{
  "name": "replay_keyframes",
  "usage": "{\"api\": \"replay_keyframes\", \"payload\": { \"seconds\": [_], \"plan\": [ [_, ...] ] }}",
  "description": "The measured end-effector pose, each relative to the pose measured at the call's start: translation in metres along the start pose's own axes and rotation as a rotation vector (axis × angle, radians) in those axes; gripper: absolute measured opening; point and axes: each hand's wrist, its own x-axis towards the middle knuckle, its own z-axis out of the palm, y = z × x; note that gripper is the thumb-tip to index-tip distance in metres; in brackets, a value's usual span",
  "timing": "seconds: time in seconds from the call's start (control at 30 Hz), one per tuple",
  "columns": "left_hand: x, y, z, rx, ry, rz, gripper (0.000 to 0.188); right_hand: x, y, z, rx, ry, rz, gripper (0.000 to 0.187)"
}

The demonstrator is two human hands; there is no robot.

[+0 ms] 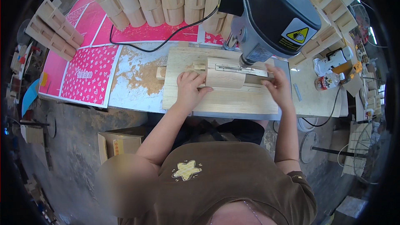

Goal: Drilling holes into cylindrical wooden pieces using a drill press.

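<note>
A rounded pale wooden block (pixel 225 80) lies on a wooden board jig (pixel 221 100) under a drill press (pixel 271 21). A slotted metal strip (pixel 233 68) runs along the block's top and continues past its right end. My left hand (pixel 191 88) is closed on the block's left end, with the thumb along the near edge. My right hand (pixel 278 85) curls round the strip's right end, thumb on the near side and forefinger on the far side. The drill chuck (pixel 246 61) hangs just above the strip; its bit is hard to make out.
Stacked wooden blocks (pixel 162 4) stand behind on pink patterned sheets (pixel 89 73), and more stand at the back right. A black cable (pixel 166 41) crosses the table. Sawdust (pixel 143 77) lies left of the board. A bottle (pixel 329 81) and a blue marker-like stick (pixel 297 92) are at right.
</note>
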Motion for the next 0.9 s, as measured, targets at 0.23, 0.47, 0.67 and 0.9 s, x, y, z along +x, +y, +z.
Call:
{"api": "replay_keyframes", "payload": {
  "seconds": [0.23,0.47,0.67,0.9],
  "plan": [
    [-0.001,0.005,-0.001,0.02,-0.045,-0.029,0.046,0.092,-0.088,-0.107,0.077,0.554,-0.33,0.032],
    [-0.005,0.003,0.0,0.053,-0.103,-0.063,0.055,0.133,-0.098,-0.083,-0.284,0.421,-0.289,0.035],
    [-0.003,0.006,-0.002,0.055,-0.085,-0.046,0.052,0.047,-0.139,-0.072,-0.388,0.457,-0.222,0.026],
    [-0.001,0.005,0.002,0.034,-0.061,-0.003,0.047,-0.018,-0.084,-0.006,0.057,0.439,-0.166,0.014]
  ]
}}
